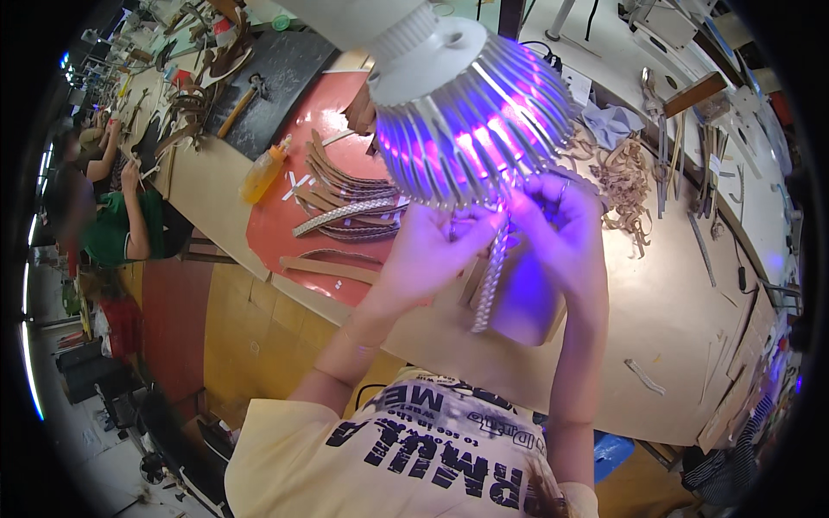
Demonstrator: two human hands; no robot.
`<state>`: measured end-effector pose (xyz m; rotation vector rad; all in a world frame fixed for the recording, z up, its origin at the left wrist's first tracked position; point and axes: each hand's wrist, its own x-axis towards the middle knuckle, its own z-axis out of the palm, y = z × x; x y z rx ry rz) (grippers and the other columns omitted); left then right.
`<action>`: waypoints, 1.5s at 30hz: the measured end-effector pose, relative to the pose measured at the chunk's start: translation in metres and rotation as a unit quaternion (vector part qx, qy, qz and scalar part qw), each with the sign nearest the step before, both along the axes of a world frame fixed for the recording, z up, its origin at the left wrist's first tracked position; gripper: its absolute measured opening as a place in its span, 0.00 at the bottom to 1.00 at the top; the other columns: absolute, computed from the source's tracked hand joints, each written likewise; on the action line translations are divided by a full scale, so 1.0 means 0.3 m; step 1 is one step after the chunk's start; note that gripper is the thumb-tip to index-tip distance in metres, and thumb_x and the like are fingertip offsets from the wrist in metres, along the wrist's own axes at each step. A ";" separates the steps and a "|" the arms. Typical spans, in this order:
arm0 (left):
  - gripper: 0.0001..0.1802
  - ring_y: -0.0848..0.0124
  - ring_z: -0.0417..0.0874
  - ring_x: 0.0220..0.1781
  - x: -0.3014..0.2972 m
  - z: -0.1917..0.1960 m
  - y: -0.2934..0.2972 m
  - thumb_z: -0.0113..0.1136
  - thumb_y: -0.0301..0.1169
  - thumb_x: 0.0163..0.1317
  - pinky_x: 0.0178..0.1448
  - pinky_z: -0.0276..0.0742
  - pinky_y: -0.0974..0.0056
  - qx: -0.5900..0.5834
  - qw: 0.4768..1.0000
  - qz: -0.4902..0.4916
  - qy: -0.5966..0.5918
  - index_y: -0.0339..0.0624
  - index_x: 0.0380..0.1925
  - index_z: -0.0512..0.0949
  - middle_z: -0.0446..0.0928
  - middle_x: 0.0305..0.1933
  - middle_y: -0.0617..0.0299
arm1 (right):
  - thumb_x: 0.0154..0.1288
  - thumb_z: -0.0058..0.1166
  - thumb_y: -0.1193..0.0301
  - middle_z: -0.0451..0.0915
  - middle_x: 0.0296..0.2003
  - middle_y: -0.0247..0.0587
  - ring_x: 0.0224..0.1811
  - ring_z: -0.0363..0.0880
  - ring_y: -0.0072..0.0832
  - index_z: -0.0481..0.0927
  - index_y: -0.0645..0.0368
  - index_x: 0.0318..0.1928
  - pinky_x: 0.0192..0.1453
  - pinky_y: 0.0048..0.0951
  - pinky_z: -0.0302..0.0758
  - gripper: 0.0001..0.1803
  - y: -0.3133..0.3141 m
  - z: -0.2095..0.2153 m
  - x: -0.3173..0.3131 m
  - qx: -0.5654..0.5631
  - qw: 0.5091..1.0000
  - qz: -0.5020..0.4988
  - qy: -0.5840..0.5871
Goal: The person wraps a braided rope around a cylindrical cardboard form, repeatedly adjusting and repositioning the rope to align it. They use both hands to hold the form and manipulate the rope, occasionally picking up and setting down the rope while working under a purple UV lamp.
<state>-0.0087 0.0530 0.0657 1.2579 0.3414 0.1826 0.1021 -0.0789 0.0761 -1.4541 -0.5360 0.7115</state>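
A pale braided strap (490,289) hangs lengthwise between my hands, right below a large ribbed lamp (475,112) that casts violet light. My left hand (439,249) is closed, with thumb and fingertips pinching the strap near its upper end. My right hand (560,223) is closed at the same end, its fingertips close together in the glare. The lamp's rim and the bright light hide part of the fingertips and the strap's top. On the red sheet (332,104) left of my hands lie several curved braided strips (354,216), brown and pale.
A bottle of orange liquid (266,171) stands left of the strips. Farther back a hammer (240,107) rests by a dark slab (281,73). Curled brown trimmings (626,186) and a crumpled cloth (611,125) lie at right. A co-worker in green (129,224) sits far left.
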 end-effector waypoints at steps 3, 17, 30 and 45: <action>0.23 0.65 0.86 0.45 0.024 0.019 0.044 0.54 0.31 0.72 0.51 0.84 0.64 -0.067 0.994 -0.078 0.035 0.31 0.63 0.67 0.82 0.48 0.48 | 0.68 0.60 0.71 0.81 0.29 0.31 0.31 0.79 0.13 0.82 0.66 0.44 0.33 0.16 0.75 0.11 0.042 0.016 0.067 0.074 0.993 -0.086 0.016; 0.23 0.74 0.81 0.51 0.018 -0.047 0.161 0.58 0.28 0.66 0.53 0.81 0.64 -0.146 0.987 -0.057 -0.021 0.36 0.60 0.71 0.78 0.55 0.59 | 0.68 0.60 0.68 0.80 0.29 0.37 0.28 0.81 0.21 0.79 0.65 0.42 0.32 0.19 0.81 0.12 0.007 0.022 0.223 0.128 0.942 -0.311 -0.013; 0.19 0.76 0.82 0.51 0.054 -0.017 0.027 0.53 0.20 0.69 0.53 0.76 0.73 0.058 0.977 -0.200 -0.040 0.35 0.59 0.73 0.81 0.51 0.60 | 0.63 0.62 0.73 0.81 0.49 0.46 0.52 0.78 0.34 0.80 0.61 0.52 0.72 0.41 0.60 0.17 -0.200 0.079 -0.054 -0.319 0.790 -0.063 -0.520; 0.10 0.50 0.83 0.46 0.568 -0.420 0.537 0.64 0.31 0.61 0.53 0.76 0.54 0.683 0.726 -0.038 0.074 0.37 0.39 0.84 0.83 0.38 0.45 | 0.72 0.55 0.67 0.76 0.23 0.34 0.20 0.66 0.17 0.80 0.67 0.37 0.25 0.23 0.64 0.13 -0.386 0.022 -0.074 -0.322 0.892 -0.244 -0.203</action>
